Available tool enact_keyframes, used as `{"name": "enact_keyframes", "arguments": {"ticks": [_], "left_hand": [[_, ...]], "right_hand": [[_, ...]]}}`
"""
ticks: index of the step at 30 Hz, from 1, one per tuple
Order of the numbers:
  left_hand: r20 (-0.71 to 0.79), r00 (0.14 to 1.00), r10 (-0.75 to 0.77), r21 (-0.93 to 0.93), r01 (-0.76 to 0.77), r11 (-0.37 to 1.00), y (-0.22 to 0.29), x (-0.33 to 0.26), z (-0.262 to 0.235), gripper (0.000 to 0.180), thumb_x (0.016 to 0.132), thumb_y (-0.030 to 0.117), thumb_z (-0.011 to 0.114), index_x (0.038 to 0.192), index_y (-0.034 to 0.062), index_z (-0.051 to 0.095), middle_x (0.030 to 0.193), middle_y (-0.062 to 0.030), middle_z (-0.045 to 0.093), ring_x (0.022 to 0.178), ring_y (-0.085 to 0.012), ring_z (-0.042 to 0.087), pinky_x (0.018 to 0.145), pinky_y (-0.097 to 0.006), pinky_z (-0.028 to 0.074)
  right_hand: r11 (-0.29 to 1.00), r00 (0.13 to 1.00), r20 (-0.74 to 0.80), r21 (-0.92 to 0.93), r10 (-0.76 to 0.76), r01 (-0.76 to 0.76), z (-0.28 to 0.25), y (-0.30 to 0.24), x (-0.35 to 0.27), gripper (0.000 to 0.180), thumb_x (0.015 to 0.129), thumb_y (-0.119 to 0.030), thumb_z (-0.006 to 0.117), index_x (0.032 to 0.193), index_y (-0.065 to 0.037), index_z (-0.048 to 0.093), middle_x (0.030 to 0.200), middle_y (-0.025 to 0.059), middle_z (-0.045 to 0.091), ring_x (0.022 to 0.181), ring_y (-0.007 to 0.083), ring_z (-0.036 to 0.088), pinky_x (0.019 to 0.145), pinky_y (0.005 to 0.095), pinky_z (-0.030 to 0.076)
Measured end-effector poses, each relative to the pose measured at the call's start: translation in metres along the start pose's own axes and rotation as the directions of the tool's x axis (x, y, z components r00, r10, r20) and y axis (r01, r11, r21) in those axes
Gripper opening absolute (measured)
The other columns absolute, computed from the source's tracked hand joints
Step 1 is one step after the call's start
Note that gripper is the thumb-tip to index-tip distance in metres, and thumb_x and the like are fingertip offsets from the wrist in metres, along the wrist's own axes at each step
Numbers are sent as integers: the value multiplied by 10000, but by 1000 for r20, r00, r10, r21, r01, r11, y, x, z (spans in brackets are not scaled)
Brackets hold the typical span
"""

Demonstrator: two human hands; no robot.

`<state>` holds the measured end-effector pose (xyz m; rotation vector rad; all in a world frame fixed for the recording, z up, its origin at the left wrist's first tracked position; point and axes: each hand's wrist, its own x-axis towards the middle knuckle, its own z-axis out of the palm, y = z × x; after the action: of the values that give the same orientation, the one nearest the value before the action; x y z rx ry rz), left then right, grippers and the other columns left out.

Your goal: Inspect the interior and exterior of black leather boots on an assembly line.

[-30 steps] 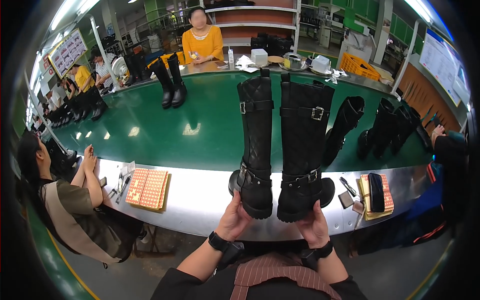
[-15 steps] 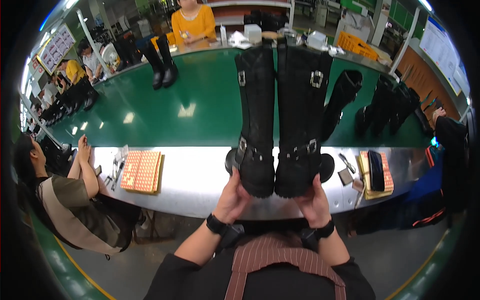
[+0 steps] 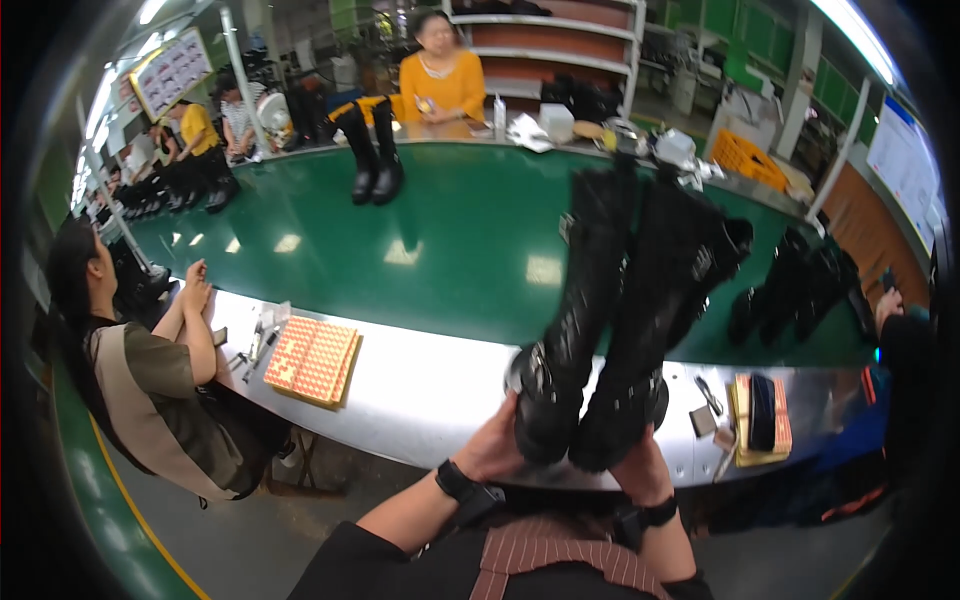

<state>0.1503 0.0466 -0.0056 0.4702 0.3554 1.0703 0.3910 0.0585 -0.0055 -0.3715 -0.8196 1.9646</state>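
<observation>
I hold a pair of tall black buckled boots by their lower ends, shafts leaning away and to the right. My left hand (image 3: 492,440) is closed around the foot of the left boot (image 3: 592,270). Closed on the heel end of the right boot (image 3: 660,275) is my right hand (image 3: 643,470), its fingers partly hidden behind it. The boots are slightly blurred and side by side, above the metal edge (image 3: 430,385) of the bench. Partly covered by the right boot, another black boot (image 3: 735,240) shows behind it.
Left on the metal strip lies a red-patterned pad (image 3: 312,360) with small tools; right, a similar pad (image 3: 783,420) under a dark phone-like object (image 3: 762,412). Boots stand on the green belt (image 3: 470,240) at far left and right. A co-worker (image 3: 165,400) sits left; another (image 3: 440,80) faces me.
The boots have swung from upright, heels toward me, to a rightward slant, and sit lower and farther right in view. Both hands still hold them. The whole view has shifted.
</observation>
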Motion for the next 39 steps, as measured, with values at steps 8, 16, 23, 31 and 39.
{"name": "enact_keyframes", "arguments": {"ticks": [8,16,23,31,39], "left_hand": [[171,981,-91,-424,157,892,11,3,-14,524,1050,393,442,1434,38,479,1324,-175,633,1152,-277,666,1049,-448,516],[274,849,-452,-385,527,757,-5,12,-13,412,1042,281,507,1347,6,544,1239,-156,683,1045,-229,713,935,-380,595],[291,870,-398,-207,463,862,-4,26,-46,501,1069,445,419,1370,66,552,1206,-48,700,1012,-150,697,920,-333,565],[-92,989,116,509,-53,859,69,11,43,494,1065,383,428,1374,20,558,1266,-127,653,1143,-178,636,965,-349,519],[-112,993,27,630,50,775,55,14,48,341,1003,184,599,1299,17,626,1225,-85,674,1116,-140,637,958,-323,525]], "right_hand": [[314,959,189,-916,-209,249,-38,-18,-9,856,693,-55,912,1416,8,457,1351,99,577,1242,226,563,1054,362,443],[810,978,-83,-549,191,-205,38,-50,-9,606,962,-259,678,1460,-26,424,1448,161,505,1364,272,471,1165,421,356],[879,994,91,-465,-66,101,34,-44,-2,729,864,-273,785,1432,16,430,1409,174,531,1360,268,479,1164,422,369],[740,943,58,-604,-329,295,20,-56,7,654,878,-249,782,1386,19,469,1324,145,588,1212,237,577,1061,389,458],[592,941,193,-737,-277,326,15,-57,-11,590,961,-309,660,1415,-7,436,1490,258,425,1374,359,462,1168,487,373]]}}
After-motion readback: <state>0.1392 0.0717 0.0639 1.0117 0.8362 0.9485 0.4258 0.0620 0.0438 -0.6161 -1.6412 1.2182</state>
